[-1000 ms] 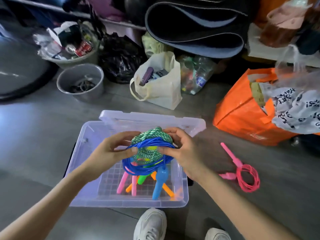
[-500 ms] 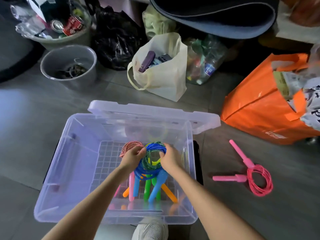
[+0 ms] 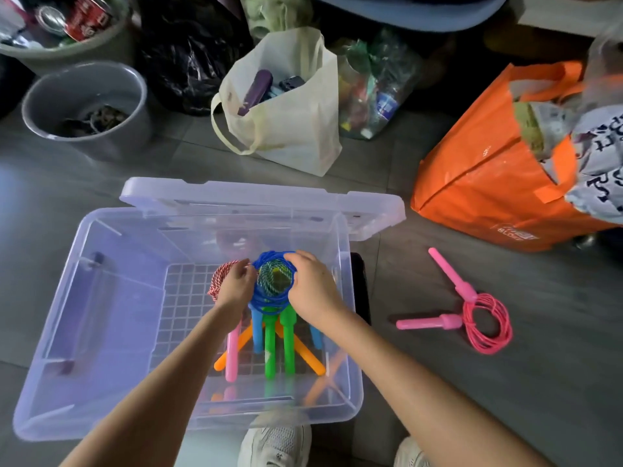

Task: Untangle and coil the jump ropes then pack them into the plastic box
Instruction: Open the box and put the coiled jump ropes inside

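Gripping a coiled blue-and-green jump-rope bundle (image 3: 273, 287) from either side, the left hand (image 3: 236, 288) and right hand (image 3: 312, 289) hold it inside the clear plastic box (image 3: 101, 298).

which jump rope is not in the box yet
The pink jump rope, coiled on the floor right of the plastic box. The bundle of other ropes sits inside the box, gripped by the left hand and right hand.

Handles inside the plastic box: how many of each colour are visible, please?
Orange handles: 2
Green handles: 2
Blue handles: 2
Pink handle: 1
Total: 7 visible
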The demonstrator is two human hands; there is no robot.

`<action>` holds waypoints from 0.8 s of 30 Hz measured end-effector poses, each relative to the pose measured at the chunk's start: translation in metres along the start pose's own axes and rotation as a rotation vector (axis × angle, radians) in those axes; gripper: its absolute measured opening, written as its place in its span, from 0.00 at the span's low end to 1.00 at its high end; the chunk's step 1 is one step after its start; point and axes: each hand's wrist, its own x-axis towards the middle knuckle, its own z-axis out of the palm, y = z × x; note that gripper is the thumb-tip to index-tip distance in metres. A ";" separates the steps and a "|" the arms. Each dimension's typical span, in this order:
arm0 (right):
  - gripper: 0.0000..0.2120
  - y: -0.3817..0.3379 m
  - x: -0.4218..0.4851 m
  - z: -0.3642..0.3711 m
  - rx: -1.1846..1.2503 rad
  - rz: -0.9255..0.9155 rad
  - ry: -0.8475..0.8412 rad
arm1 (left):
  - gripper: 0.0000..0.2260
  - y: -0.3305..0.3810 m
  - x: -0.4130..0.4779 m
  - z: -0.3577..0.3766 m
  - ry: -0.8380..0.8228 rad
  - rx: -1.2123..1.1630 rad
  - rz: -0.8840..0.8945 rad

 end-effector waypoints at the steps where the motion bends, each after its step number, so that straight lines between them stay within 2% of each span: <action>1: 0.23 -0.005 -0.009 -0.015 0.040 -0.039 0.025 | 0.16 0.006 -0.006 0.000 0.033 0.031 0.024; 5: 0.16 0.002 -0.061 -0.077 0.165 -0.254 0.203 | 0.10 0.034 -0.042 0.004 0.126 0.125 0.240; 7: 0.13 0.027 -0.086 -0.096 0.129 -0.327 0.297 | 0.08 0.050 -0.059 0.007 0.183 0.187 0.368; 10: 0.09 0.082 -0.114 -0.113 0.052 -0.250 0.412 | 0.07 0.081 -0.086 0.025 0.149 0.185 0.521; 13: 0.08 0.155 -0.126 -0.116 0.024 0.079 0.562 | 0.07 0.108 -0.108 0.060 0.056 0.217 0.691; 17: 0.06 0.241 -0.127 -0.104 0.031 0.625 0.625 | 0.09 0.124 -0.118 0.117 -0.073 0.371 0.988; 19: 0.11 0.273 -0.120 -0.094 0.229 0.870 0.655 | 0.08 0.127 -0.120 0.145 -0.129 0.431 1.071; 21: 0.18 0.312 -0.115 -0.082 0.401 1.014 0.713 | 0.10 0.126 -0.118 0.174 -0.191 0.479 1.118; 24: 0.28 0.334 -0.105 -0.080 0.395 1.156 0.780 | 0.14 0.117 -0.113 0.210 -0.336 0.648 1.073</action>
